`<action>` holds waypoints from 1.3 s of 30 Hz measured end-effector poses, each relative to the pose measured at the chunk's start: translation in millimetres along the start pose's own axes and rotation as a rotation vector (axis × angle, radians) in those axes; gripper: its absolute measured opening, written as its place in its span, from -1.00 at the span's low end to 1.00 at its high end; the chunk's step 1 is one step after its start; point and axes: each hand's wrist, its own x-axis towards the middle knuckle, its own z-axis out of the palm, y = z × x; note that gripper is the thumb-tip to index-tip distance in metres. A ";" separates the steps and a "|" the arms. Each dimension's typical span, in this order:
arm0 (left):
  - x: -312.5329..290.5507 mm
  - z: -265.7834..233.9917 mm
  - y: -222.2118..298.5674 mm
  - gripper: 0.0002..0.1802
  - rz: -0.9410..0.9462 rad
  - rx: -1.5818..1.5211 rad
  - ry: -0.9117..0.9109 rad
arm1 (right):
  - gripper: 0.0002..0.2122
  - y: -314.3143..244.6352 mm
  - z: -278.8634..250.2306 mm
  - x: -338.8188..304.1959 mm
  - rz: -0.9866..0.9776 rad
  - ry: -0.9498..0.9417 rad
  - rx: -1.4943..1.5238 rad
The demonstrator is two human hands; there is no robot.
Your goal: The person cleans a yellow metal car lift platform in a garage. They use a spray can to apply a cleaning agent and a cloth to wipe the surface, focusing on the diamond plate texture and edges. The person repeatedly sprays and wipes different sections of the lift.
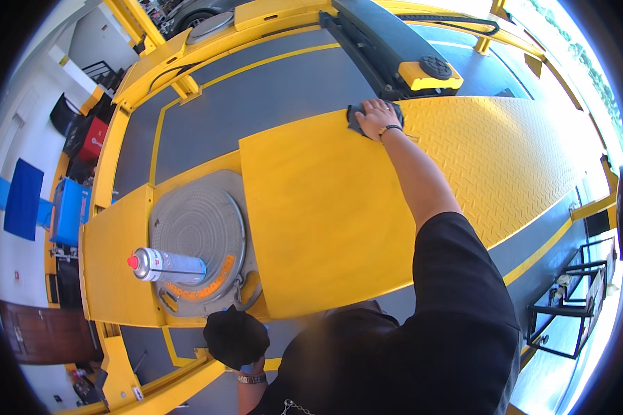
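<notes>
My right hand (374, 119) presses a dark grey cloth (356, 119) against the far edge of a smooth yellow metal plate (318, 221), its arm stretched across the plate. Low in the view, my left hand (258, 365) holds a bunched black cloth (235, 337), which hides most of its fingers. Beyond that hand, a spray can (169, 266) with a red nozzle stands on a round grey turntable (201, 221), set into the yellow platform beside the plate.
Yellow chequered plate (491, 159) continues to the right. A dark beam (367, 41) with a yellow block (429, 75) lies beyond it. Black metal frames (564, 311) stand on the floor at the right. A red box (90, 138) and blue equipment (69, 211) line the left wall.
</notes>
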 end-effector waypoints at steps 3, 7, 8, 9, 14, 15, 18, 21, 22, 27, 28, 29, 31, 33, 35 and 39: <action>-10.9 -3.3 -0.4 -0.49 0.014 0.019 0.042 | -0.44 -40.3 -6.3 11.8 0.108 -0.088 -0.041; -3.4 12.9 -12.5 -0.47 -0.020 0.102 0.029 | -0.45 -190.3 7.6 6.0 -0.186 -0.203 -0.048; 6.7 20.8 -15.8 -0.46 -0.039 0.139 0.009 | -0.46 -224.8 17.4 1.8 -0.218 -0.173 0.015; 13.7 29.4 -16.2 -0.46 -0.042 0.188 -0.006 | -0.47 -260.5 20.2 -6.1 -0.280 -0.188 0.050; 46.2 64.0 -29.7 -0.42 -0.010 0.402 -0.063 | -0.43 -303.4 35.4 -46.7 -0.599 -0.088 0.090; 49.4 63.4 -32.8 -0.42 -0.017 0.406 -0.053 | -0.42 -298.9 33.1 -67.0 -0.673 -0.134 0.090; 58.4 51.2 -39.9 -0.39 -0.179 0.017 -0.010 | -0.40 -272.1 19.9 -167.6 -0.938 -0.135 0.052; 54.3 60.6 -49.7 -0.43 0.140 0.242 -0.100 | -0.38 -218.0 -25.9 -263.0 -1.172 -0.276 0.191; 53.4 55.8 -55.0 -0.44 0.148 0.301 -0.118 | -0.37 -199.8 -36.2 -272.8 -1.213 -0.318 0.220; 51.1 72.6 -57.3 -0.47 0.127 0.346 -0.162 | -0.35 -184.2 -18.9 -167.9 -0.975 -0.233 -0.028; 52.2 70.1 -58.5 -0.48 0.165 0.445 -0.175 | -0.35 -192.5 -6.4 -121.9 -0.854 -0.197 -0.048; 51.5 65.9 -62.5 -0.49 0.195 0.541 -0.193 | -0.37 -197.4 9.7 -74.3 -0.748 -0.139 -0.044; 52.5 59.2 -68.0 -0.51 0.239 0.655 -0.209 | -0.39 -226.2 22.1 1.0 -0.517 -0.171 -0.031; 52.8 57.1 -68.3 -0.53 0.254 0.695 -0.220 | -0.42 -265.6 15.9 20.2 -0.345 -0.361 -0.053; 52.9 67.1 -63.2 -0.53 0.248 0.570 -0.164 | -0.46 -302.5 26.6 1.5 -0.401 -0.280 -0.076; 52.0 59.2 -57.0 -0.37 0.230 0.611 -0.224 | -0.49 -281.2 54.3 -18.4 -0.692 0.030 -0.029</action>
